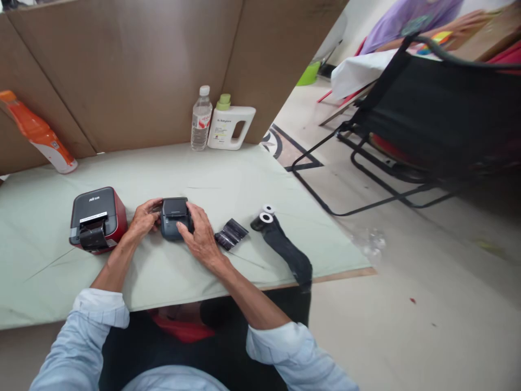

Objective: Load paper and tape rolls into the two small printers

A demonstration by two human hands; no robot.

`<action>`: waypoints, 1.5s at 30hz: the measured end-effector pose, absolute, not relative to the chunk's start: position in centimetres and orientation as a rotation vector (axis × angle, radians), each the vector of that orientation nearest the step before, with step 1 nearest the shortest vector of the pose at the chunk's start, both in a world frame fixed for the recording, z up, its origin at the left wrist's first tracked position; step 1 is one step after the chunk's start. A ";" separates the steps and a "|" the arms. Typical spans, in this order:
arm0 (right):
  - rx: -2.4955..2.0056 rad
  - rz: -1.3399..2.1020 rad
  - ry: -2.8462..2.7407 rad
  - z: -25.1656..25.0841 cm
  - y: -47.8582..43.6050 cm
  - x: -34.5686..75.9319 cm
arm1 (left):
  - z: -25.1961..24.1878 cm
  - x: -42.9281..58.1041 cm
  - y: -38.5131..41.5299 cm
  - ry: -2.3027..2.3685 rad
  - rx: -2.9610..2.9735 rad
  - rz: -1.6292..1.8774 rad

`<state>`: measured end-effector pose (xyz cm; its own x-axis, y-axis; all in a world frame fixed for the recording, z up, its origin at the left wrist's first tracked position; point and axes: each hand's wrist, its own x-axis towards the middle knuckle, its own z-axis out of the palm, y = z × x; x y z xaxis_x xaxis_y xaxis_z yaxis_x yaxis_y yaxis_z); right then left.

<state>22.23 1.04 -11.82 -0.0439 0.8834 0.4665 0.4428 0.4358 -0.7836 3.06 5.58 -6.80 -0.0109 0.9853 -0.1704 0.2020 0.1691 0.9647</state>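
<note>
A small dark portable printer point(173, 228) sits between my hands over the table. My left hand point(142, 222) grips its left edge with bent fingers. From the other side, my right hand point(203, 239) closes on it, thumb on the front and fingers along the right edge. A larger black and red label printer point(119, 217), with a dark strip at its front slot, stands just left of my left hand. Right of my right hand lies a creased piece of black film point(231, 234). Farther right are white-cored rolls point(266, 217), with a long black strip point(287, 252) trailing over the table's front edge.
At the back of the pale green tabletop point(154, 168) stand an orange bottle point(44, 138), a water bottle point(201, 122) and a white jug point(228, 127), before a cardboard partition point(134, 70). A black folding chair point(431, 103) and another person's purple sleeve point(391, 27) are to the right.
</note>
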 end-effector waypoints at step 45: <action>-1.093 0.066 -2.106 -9.2 2.2 22.6 | -6.7 1.1 6.7 1.125 2.028 0.868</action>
